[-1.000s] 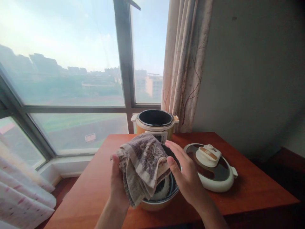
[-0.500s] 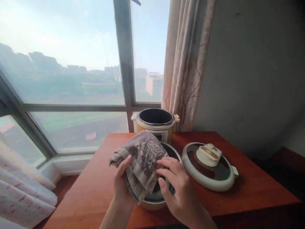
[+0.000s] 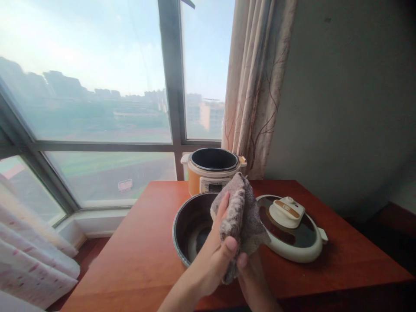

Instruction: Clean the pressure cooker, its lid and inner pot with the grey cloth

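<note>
A folded grey-purple patterned towel point(image 3: 250, 216) is held up over the right side of a dark-lined inner pot point(image 3: 182, 229). My left hand point(image 3: 212, 255) is closed on the towel from the left, its thumb bent over the fold. On the other side, my right hand point(image 3: 255, 277) grips the towel from below. Its thumb shows, while its other fingers are hidden behind the cloth. The pot's right part is covered by the towel and hands. Behind it stands the white-and-orange pressure cooker body point(image 3: 195, 177), uncovered, with a dark inside.
The round cooker lid point(image 3: 287, 212), with its cream handle on top, lies at the right on the reddish wooden table point(image 3: 130, 255). Windows point(image 3: 97, 108) and a patterned curtain point(image 3: 256, 86) rise behind the table. A grey wall point(image 3: 341, 108) is at the right.
The towel has moved right from over the pot's left side and turned, showing its folded edge. My left hand has crossed rightward with it; my right hand has gone behind and under it.
</note>
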A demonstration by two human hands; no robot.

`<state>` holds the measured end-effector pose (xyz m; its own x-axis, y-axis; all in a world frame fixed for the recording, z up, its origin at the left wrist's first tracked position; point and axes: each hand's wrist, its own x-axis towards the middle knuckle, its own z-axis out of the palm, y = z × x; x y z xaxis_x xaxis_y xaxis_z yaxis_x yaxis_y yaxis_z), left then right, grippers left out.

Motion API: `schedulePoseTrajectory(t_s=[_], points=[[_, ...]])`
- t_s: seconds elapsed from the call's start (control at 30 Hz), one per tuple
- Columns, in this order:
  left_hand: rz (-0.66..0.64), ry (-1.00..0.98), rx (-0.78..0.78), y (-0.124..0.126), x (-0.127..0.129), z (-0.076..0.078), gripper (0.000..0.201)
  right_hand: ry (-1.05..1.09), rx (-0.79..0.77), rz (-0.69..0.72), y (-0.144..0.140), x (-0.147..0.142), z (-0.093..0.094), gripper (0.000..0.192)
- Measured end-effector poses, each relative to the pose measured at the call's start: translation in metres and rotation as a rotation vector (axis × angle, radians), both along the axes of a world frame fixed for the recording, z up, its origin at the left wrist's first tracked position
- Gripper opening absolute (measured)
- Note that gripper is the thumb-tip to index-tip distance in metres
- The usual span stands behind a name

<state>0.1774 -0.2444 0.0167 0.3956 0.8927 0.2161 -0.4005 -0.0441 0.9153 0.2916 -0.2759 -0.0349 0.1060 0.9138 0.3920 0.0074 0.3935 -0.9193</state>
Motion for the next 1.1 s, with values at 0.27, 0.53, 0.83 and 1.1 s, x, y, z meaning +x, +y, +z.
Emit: schedulePoseTrajectory(t_s=[0.27,0.53,0.83,1.1], points=[[-0.081,0.496,0.454,-0.001,0.005,0.008,0.068,0.739,-0.304,-0.032,0.005,0.011,0.007,0.078],[0.085,0.645,0.668,-0.003,-0.020,0.012,0.030,0.755,-0.317,-0.168,0.000,0.031,0.037,0.054],[0.686,0.774,0.472,0.045,-0.093,-0.062,0.050,-0.563,0.151,-0.135,-0.010,0.062,0.054,0.070],[0.670,0.431,0.205,0.045,-0.078,-0.083,0.042,-1.201,0.365,0.142,-0.017,0.034,0.003,0.069]])
